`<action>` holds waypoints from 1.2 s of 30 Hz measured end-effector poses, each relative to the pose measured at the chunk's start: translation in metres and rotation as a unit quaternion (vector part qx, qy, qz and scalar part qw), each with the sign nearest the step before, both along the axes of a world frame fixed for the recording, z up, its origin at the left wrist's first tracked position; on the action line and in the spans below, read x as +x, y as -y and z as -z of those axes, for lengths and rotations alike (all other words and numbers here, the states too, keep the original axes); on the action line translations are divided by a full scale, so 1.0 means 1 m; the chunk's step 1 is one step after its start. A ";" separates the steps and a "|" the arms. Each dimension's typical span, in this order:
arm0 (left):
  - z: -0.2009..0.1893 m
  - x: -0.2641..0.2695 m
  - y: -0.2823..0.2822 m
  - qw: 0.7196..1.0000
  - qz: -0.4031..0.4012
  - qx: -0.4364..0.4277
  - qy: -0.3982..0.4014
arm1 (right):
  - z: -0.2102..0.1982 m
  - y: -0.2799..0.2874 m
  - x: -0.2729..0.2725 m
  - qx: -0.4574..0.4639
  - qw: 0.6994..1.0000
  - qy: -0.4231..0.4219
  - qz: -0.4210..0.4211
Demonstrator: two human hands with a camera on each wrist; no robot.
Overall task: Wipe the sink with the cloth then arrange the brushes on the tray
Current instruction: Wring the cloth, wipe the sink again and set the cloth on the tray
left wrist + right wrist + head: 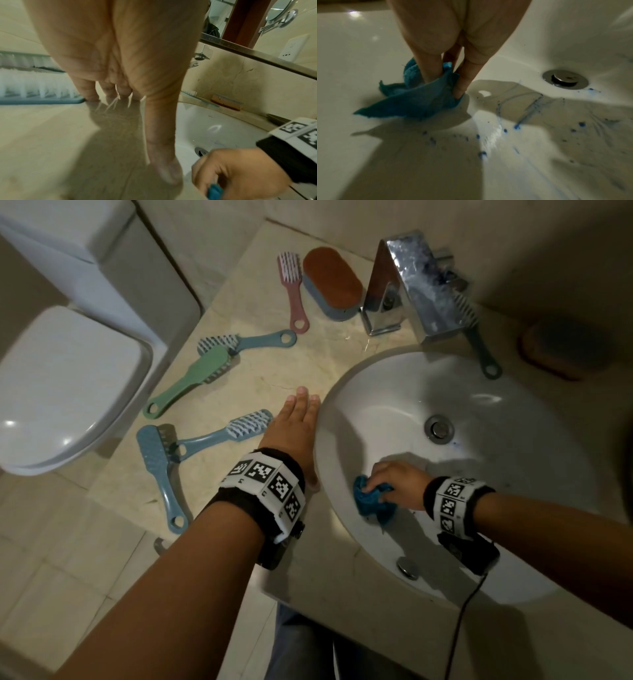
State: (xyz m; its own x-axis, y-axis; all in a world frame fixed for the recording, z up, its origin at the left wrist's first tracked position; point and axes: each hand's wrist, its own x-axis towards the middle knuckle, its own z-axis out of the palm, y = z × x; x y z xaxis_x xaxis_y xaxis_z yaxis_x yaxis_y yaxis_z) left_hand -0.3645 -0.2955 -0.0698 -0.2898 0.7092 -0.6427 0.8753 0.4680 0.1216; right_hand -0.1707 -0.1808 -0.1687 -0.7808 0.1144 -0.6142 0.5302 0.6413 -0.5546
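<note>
My right hand grips a crumpled blue cloth and presses it on the near left wall of the white sink. In the right wrist view the fingers pinch the cloth, and blue stains streak the basin beside the drain. My left hand lies flat and open on the counter at the sink's left rim. Several brushes lie on the counter to the left: pink, green and blue ones. I cannot make out a tray.
A chrome faucet stands behind the sink, with an orange-topped scrub brush to its left and another brush behind it. A brownish oval thing sits in shadow at the right. A toilet is on the left.
</note>
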 end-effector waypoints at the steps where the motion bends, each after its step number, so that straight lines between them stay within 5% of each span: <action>1: -0.001 0.000 0.000 1.000 0.004 0.001 -0.003 | 0.002 -0.003 -0.005 0.002 1.000 -0.005 0.016; 6: -0.003 -0.001 0.002 1.000 0.015 0.007 -0.008 | 0.000 -0.007 -0.023 -0.012 0.996 -0.009 0.089; 11: -0.003 0.000 0.001 1.000 0.002 0.005 -0.004 | -0.020 0.020 -0.001 -0.073 0.997 0.000 0.031; 16: -0.008 0.002 0.000 1.000 0.004 0.003 -0.011 | -0.008 0.021 -0.002 0.002 1.000 -0.013 -0.024; 23: -0.014 0.005 -0.002 1.000 -0.006 -0.007 -0.008 | 0.005 -0.006 -0.025 0.122 0.991 -0.059 0.017; 31: -0.017 0.007 -0.002 1.000 0.002 -0.006 -0.009 | -0.001 -0.003 0.021 0.086 0.993 -0.017 -0.085; 36: -0.017 0.007 -0.002 1.000 0.003 -0.013 -0.015 | 0.012 -0.036 0.001 0.134 0.989 -0.040 0.049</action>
